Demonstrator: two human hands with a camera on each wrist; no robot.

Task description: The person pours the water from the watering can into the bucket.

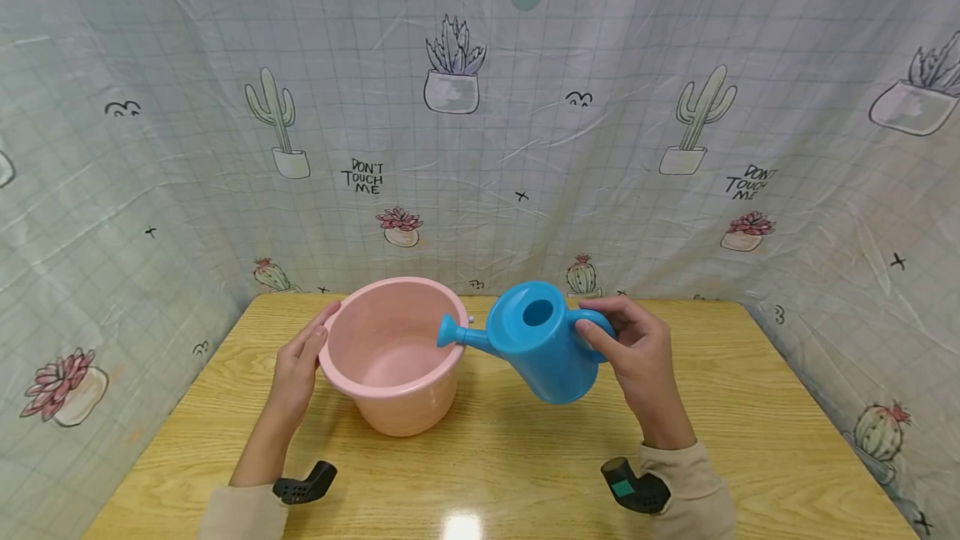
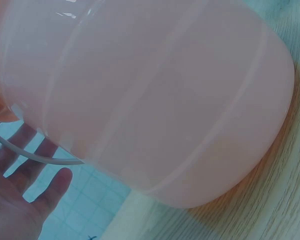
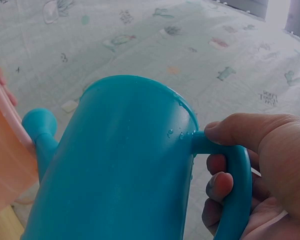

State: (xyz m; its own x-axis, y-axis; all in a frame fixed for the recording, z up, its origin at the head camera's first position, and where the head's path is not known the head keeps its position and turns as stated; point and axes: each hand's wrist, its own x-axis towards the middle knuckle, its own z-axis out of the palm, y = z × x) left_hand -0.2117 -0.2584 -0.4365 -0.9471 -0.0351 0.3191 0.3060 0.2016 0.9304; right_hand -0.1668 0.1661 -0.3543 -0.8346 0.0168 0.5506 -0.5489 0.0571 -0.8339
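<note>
My left hand (image 1: 297,363) grips the left rim of a pink plastic bucket (image 1: 407,411). From the left wrist, the bucket's side (image 2: 155,100) fills most of the view, and the left-hand fingers (image 2: 32,170) show beside a thin grey bail handle (image 2: 45,159). A blue watering can (image 1: 551,369) is held by its loop handle in my right hand (image 1: 637,348). The can leans left, and its flared spout (image 1: 452,332) reaches over the bucket's right rim. Water drops cling to the can's wall (image 3: 130,150) near the handle in the right wrist view.
Under both things lies a wood-grain table (image 1: 750,423). A pale grid-patterned curtain (image 1: 525,148) with cactus prints hangs behind it and on both sides. Black wrist devices (image 1: 306,486) sit at both sleeve cuffs.
</note>
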